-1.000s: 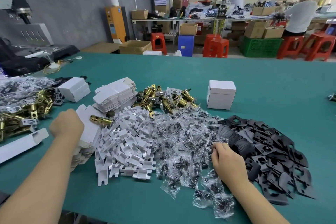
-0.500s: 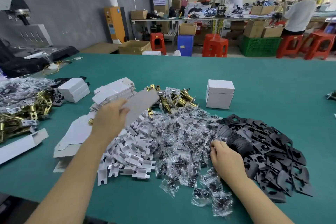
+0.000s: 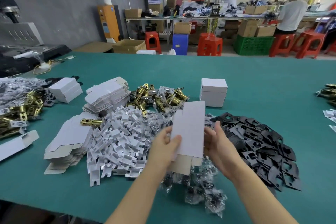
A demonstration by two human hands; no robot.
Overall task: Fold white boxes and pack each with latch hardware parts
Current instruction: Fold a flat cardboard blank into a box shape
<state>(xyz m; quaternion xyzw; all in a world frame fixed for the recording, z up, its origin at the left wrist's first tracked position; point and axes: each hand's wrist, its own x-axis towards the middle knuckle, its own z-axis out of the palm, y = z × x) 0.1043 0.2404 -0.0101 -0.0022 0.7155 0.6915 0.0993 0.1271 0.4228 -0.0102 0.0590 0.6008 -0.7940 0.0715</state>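
Both hands are holding one flat white box blank (image 3: 189, 131) upright above the green table (image 3: 254, 85); the left hand (image 3: 166, 146) is gripping its left edge with the thumb lying across the front face, while the right hand (image 3: 217, 143) is resting against its right edge with fingers extended (whether the thumb is pinching behind cannot be told). The blank's lower flaps are hanging open beneath the grip. Directly below and just behind the grip, a heap of clear screw bags (image 3: 198, 192) is spreading toward the near table edge. Just left of the grip, a pile of white plastic inserts (image 3: 118, 142) is lying, and further left a slumped stack of flat blanks (image 3: 71, 138) is carrying a single brass latch bolt (image 3: 91, 121) on top. Just right of the grip, black strike plates (image 3: 263, 143) are fanning out in a broad pile. Beyond the grip, a cluster of brass latches (image 3: 156, 96) is sitting beside a second stack of blanks (image 3: 107, 94), and two folded white boxes (image 3: 214, 92) are standing stacked to the right of it. Far left of the grip, closed boxes (image 3: 65, 89), more brass latches (image 3: 20, 111) and one open-ended box (image 3: 16, 144) are lying. Past the table, red stools (image 3: 211, 45) and a person in white (image 3: 291, 14) are standing at a bench.
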